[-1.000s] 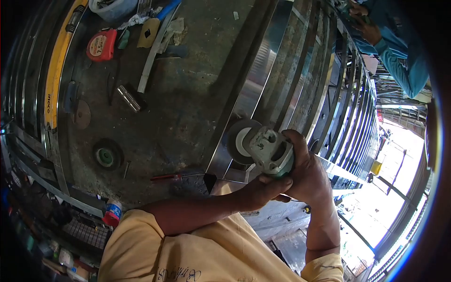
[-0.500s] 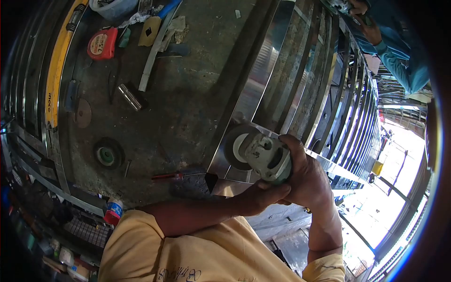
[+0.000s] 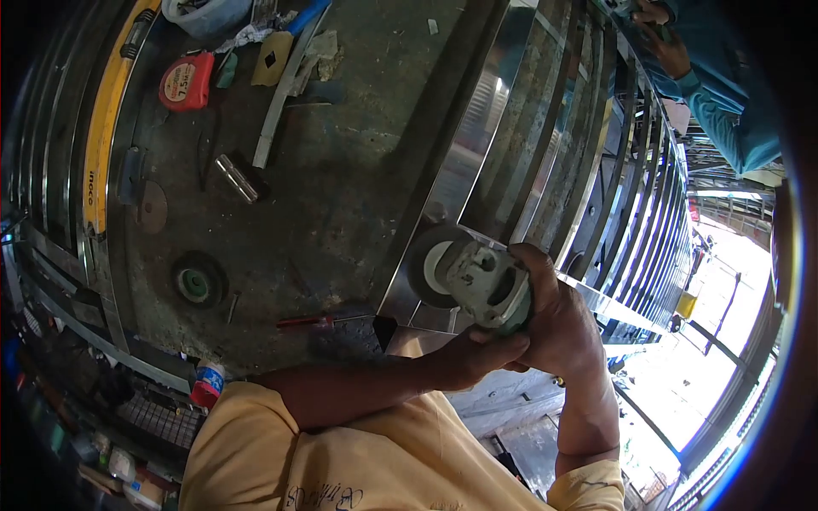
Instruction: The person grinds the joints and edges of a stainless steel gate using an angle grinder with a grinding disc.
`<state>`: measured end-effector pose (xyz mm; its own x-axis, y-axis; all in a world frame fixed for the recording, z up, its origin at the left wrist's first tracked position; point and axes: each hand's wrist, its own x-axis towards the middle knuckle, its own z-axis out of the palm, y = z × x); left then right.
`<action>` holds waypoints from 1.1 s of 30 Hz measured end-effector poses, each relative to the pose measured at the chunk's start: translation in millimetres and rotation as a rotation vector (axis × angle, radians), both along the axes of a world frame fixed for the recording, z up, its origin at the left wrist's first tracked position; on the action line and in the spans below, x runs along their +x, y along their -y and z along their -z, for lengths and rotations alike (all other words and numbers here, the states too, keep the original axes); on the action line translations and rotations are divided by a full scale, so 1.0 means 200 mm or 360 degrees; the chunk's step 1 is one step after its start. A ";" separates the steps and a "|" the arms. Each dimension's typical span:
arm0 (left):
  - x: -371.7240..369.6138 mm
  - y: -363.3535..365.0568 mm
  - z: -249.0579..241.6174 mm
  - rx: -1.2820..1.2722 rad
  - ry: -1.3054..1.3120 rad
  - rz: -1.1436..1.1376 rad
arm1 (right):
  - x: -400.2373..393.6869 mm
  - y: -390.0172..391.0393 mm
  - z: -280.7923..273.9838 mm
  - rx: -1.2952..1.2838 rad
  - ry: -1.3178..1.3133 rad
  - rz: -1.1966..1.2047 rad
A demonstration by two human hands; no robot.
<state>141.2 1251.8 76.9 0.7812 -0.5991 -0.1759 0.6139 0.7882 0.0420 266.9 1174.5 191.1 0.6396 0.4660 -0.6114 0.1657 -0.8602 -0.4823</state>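
An angle grinder (image 3: 490, 285) with a green body is held in both hands above the corner of a shiny metal frame (image 3: 481, 128). My right hand (image 3: 562, 324) wraps round its body from the right. From the left, my left hand (image 3: 486, 358) grips its lower side, and part of that grip is hidden behind the tool. The grinder's round disc (image 3: 434, 266) lies over the flat metal at the frame's corner; whether it touches cannot be made out. Just left of the corner lies a screwdriver with a red handle (image 3: 307, 323).
On the dark worktop (image 3: 341, 204) are a spare disc (image 3: 198, 281), a metal cylinder (image 3: 237, 178), a red tape measure (image 3: 186, 82) and a yellow level (image 3: 106, 128). Slatted metal frames extend right. A co-worker's sleeved arm (image 3: 716, 123) shows at top right.
The grinder and both hands have stayed almost in place, with only a tiny shift to the right. The co-worker's hands at the top right have moved slightly.
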 end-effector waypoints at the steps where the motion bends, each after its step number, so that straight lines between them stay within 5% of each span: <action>1: 0.01 0.01 0.00 0.0009 -0.0026 -0.0020 | 0.00 0.01 0.01 -0.0014 0.0015 0.0022; 8: -0.12 0.07 -0.10 0.0267 -0.0219 -0.0146 | -0.04 0.04 -0.04 0.0009 -0.0073 -0.0172; 14: 0.03 -0.04 -0.03 0.0188 -0.0007 0.0150 | -0.01 0.04 0.01 -0.0048 0.0093 -0.0111; 18: 0.07 0.01 0.02 -0.0026 0.0018 -0.0090 | 0.03 0.02 0.02 0.0002 0.0066 0.0002; 21: 0.01 0.00 0.00 0.0222 -0.0022 0.0110 | 0.00 0.05 0.02 0.0048 0.0080 -0.0059; 25: -0.10 0.07 -0.08 0.0222 -0.0159 -0.0132 | -0.04 0.06 -0.02 -0.0035 -0.0042 -0.0174; 29: -0.04 0.02 -0.02 0.0234 0.0019 0.0182 | -0.03 0.07 -0.01 -0.0074 0.0001 -0.0152; 33: 0.06 0.03 0.01 0.0030 -0.0021 0.0039 | 0.03 0.07 0.03 -0.0008 0.0141 -0.0027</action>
